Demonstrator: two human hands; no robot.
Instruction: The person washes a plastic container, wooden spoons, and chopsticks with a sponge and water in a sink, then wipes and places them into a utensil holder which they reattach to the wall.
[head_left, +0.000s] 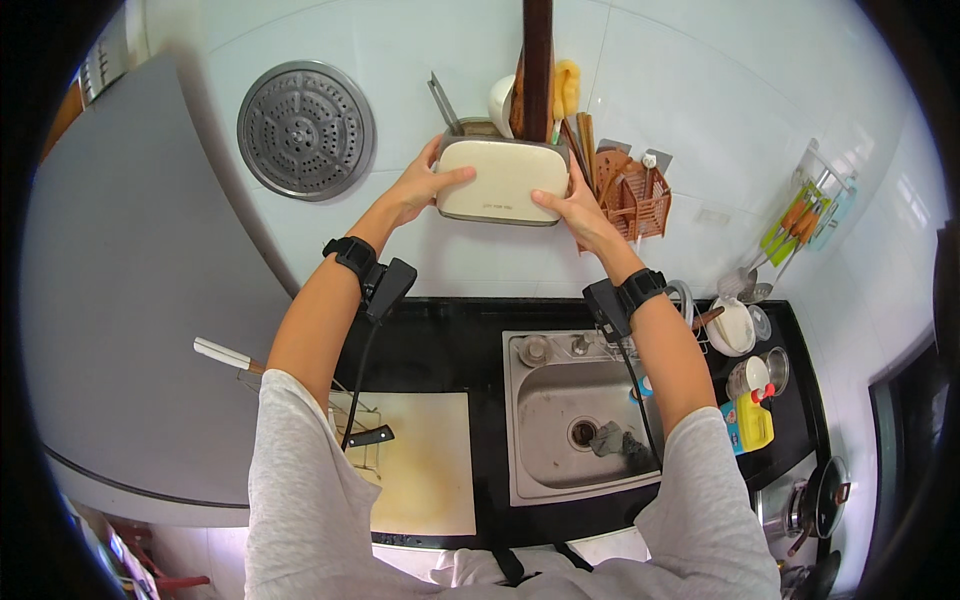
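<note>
A cream and grey kitchen utensil holder (501, 180) is gripped between my two hands in front of the tiled wall. My left hand (426, 182) clasps its left end, thumb on the cream front; my right hand (574, 202) clasps its right end in the same way. Out of its top stand metal tongs (445, 103), a white ladle (501, 105), a dark brown flat bar (537, 71) and a yellow sponge brush (567, 88). My fingers behind the holder are hidden, and whether it touches the wall I cannot tell.
Brown plastic cutlery baskets (637, 196) hang close by my right hand. A round steel steamer plate (306, 130) is on the wall at left. Below are a steel sink (525, 491), a cutting board (431, 480) with a black-handled knife (371, 436), and a yellow bottle (752, 424). A grey refrigerator (150, 300) stands left.
</note>
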